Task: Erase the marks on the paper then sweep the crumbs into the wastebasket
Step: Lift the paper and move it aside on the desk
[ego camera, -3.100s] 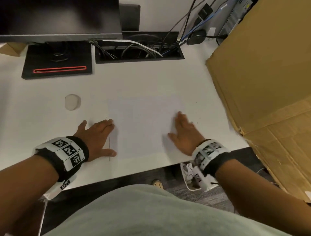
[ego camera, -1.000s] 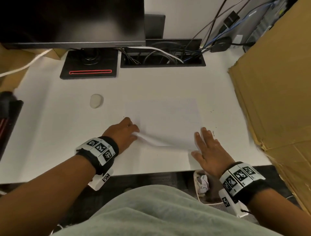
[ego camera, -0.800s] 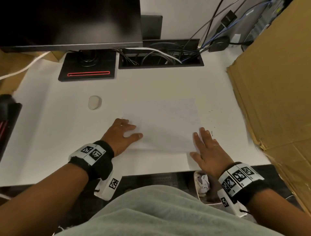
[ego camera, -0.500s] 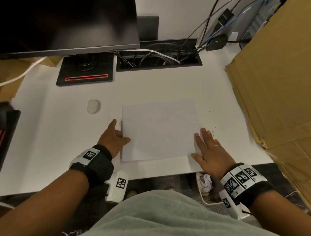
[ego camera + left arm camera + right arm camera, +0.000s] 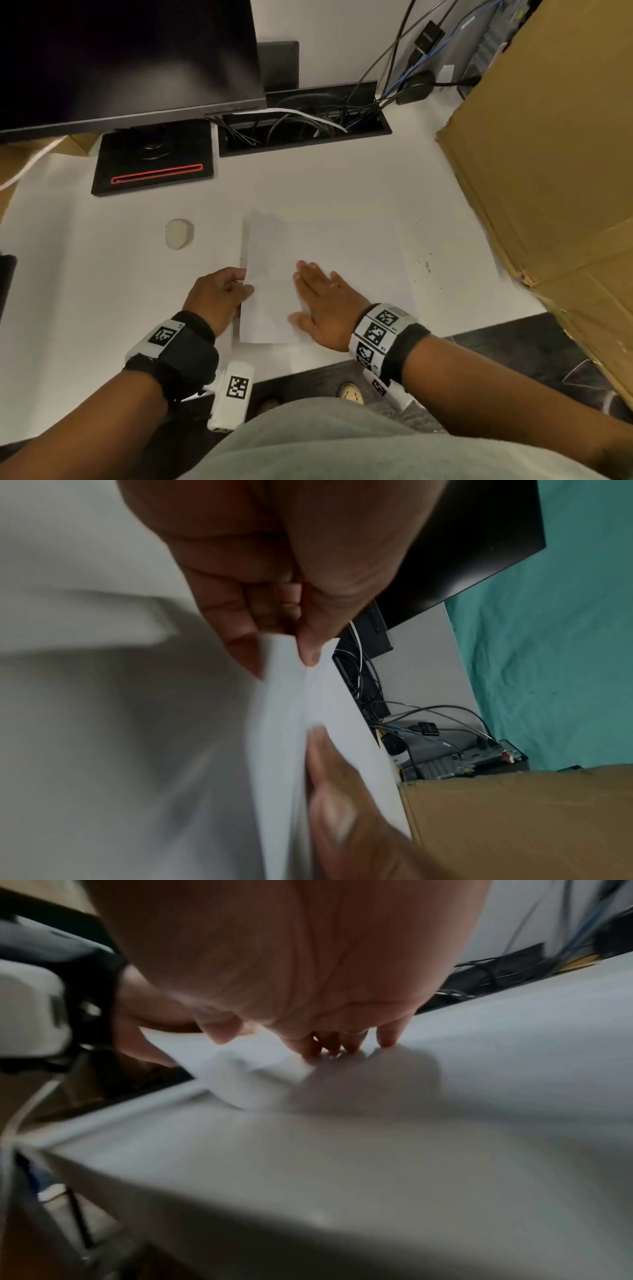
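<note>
Head view: paper (image 5: 342,260) lies flat on the white desk (image 5: 102,291), near the front edge, centred in front of the person. Left hand (image 5: 219,294) pinches the paper's left edge; left wrist view shows the thumb (image 5: 310,645) on top and fingers under the sheet, lifting that edge slightly. Likely purpose: raise one side so debris slides off toward the right.

Right hand (image 5: 322,301) lies flat on the sheet, fingers straight, gripping nothing. Right wrist view confirms fingertips (image 5: 385,1039) pressing the paper down. Reads as an anchor so the sheet doesn't skate while the left side comes up, or the start of a brushing stroke; can't tell which.

No marks visible on the paper at this resolution, so erasing looks done. Eraser (image 5: 179,233) sits alone on the desk, left of the paper, apart from both hands, which fits that.

Crumbs (image 5: 426,265) are scattered on the desk just right of the paper, well short of the cardboard box (image 5: 548,171). Wastebasket not visible now.

Judgement: sweep stage, crumbs not yet cleared. Risk: tilting the paper scatters crumbs wider.
</note>
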The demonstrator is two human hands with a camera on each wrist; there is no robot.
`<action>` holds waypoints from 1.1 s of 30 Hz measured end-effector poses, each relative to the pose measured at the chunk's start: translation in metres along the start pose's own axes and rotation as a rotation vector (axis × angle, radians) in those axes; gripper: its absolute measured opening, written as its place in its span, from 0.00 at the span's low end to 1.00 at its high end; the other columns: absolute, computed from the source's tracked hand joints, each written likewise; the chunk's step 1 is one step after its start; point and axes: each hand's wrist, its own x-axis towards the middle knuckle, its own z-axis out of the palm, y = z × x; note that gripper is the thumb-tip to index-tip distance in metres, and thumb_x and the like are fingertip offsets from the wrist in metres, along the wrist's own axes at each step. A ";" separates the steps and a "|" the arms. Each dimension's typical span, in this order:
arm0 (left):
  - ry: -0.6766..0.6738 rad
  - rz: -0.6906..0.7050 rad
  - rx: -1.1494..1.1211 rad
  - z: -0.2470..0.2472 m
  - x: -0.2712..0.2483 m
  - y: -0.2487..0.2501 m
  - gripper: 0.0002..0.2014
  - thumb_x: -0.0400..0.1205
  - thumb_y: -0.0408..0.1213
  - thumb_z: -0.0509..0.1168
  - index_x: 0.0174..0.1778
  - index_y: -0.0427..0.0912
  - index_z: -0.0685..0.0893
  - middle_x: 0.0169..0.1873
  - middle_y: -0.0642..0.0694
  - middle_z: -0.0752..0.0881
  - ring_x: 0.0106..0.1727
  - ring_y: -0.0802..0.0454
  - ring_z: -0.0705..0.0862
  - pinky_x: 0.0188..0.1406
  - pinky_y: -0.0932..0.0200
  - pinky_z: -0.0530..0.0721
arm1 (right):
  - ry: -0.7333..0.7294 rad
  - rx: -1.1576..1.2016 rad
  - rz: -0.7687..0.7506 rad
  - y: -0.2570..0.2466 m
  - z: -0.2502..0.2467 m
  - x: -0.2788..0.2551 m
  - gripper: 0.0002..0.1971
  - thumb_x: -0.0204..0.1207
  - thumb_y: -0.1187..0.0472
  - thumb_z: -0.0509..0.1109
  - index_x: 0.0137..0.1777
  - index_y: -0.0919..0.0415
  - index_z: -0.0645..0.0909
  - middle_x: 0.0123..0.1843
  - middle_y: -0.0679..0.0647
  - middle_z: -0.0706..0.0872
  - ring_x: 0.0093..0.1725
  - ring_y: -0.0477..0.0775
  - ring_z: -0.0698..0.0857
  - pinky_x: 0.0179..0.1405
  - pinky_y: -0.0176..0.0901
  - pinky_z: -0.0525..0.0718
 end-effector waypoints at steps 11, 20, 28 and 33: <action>0.006 0.063 -0.037 -0.006 0.001 0.006 0.08 0.80 0.29 0.67 0.52 0.44 0.84 0.32 0.47 0.85 0.36 0.45 0.82 0.45 0.48 0.84 | 0.227 0.308 -0.035 -0.038 -0.032 0.016 0.35 0.87 0.43 0.46 0.85 0.59 0.34 0.86 0.52 0.30 0.85 0.49 0.33 0.83 0.46 0.35; 0.019 0.079 -0.074 -0.013 0.001 -0.002 0.09 0.80 0.29 0.67 0.54 0.43 0.82 0.34 0.48 0.84 0.33 0.51 0.81 0.37 0.58 0.79 | 0.098 0.157 0.326 0.020 -0.023 0.019 0.37 0.86 0.41 0.43 0.85 0.63 0.36 0.86 0.56 0.32 0.86 0.54 0.36 0.84 0.54 0.39; 0.007 0.081 -0.123 -0.016 -0.001 -0.003 0.11 0.80 0.29 0.67 0.45 0.53 0.84 0.37 0.45 0.87 0.42 0.44 0.85 0.49 0.51 0.82 | 0.053 0.145 0.115 -0.017 -0.042 0.046 0.35 0.87 0.44 0.45 0.85 0.60 0.35 0.86 0.54 0.32 0.86 0.53 0.37 0.84 0.52 0.41; 0.025 0.080 -0.148 -0.023 0.000 -0.007 0.10 0.79 0.28 0.67 0.50 0.48 0.83 0.40 0.40 0.84 0.42 0.45 0.83 0.46 0.53 0.82 | 0.065 0.169 0.380 0.046 -0.043 0.035 0.36 0.87 0.44 0.46 0.86 0.61 0.35 0.86 0.53 0.31 0.86 0.54 0.36 0.85 0.53 0.41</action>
